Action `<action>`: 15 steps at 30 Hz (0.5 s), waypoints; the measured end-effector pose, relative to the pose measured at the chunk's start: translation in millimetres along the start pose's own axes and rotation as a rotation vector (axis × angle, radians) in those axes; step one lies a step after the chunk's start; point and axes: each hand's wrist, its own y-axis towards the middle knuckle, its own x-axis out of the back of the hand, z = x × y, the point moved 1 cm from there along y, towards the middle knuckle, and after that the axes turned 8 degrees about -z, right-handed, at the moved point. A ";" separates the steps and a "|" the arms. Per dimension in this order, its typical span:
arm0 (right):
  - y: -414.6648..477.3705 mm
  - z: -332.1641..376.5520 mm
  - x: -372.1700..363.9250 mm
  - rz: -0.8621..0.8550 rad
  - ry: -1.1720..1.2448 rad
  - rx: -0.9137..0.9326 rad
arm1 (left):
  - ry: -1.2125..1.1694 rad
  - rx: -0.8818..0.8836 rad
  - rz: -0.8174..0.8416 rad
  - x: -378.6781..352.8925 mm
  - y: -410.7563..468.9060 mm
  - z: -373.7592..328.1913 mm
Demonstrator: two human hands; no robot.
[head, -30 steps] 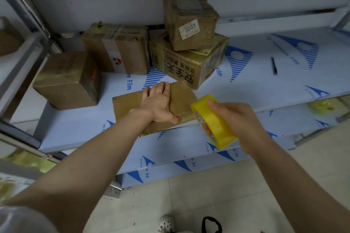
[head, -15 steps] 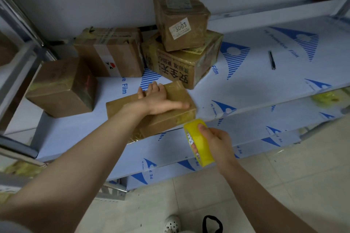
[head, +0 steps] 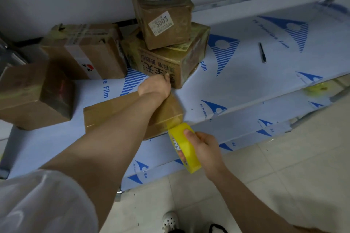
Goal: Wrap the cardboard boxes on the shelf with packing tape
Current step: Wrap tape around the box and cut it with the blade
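Flat box at near shelf edge, tape strip run onto it, both hands engaged.

White shelf board with blue film print (head: 246,89) carries four brown taped cardboard boxes at far left, one stacked (head: 162,11) on another. The flat brown cardboard box (head: 106,117) lies at the near edge, in front of them. Left hand (head: 155,86) sits on its far right end, fingers bent over the far side and mostly hidden; grip or mere pressure cannot be told. Right hand (head: 204,145), just off the near edge, is clamped on the yellow roll of packing tape (head: 184,147), thumb on its outer face. A clear strip runs from the roll to the box's near right corner. Black pen (head: 262,53) lies far right, well apart.
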 end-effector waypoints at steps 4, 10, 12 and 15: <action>0.0 3.3 -0.9 0.013 0.003 -0.010 | -0.063 0.034 -0.061 -2.3 0.3 1.5; -2.6 10.5 -3.5 0.023 0.003 -0.031 | 0.219 -0.447 -0.265 4.9 -39.1 -10.4; -1.5 12.9 -4.1 0.027 0.012 -0.041 | 0.251 -0.420 -0.040 -0.9 -57.0 -5.7; -1.4 13.9 -5.0 0.033 0.039 -0.047 | 0.319 -0.466 -0.065 -11.3 -75.0 3.0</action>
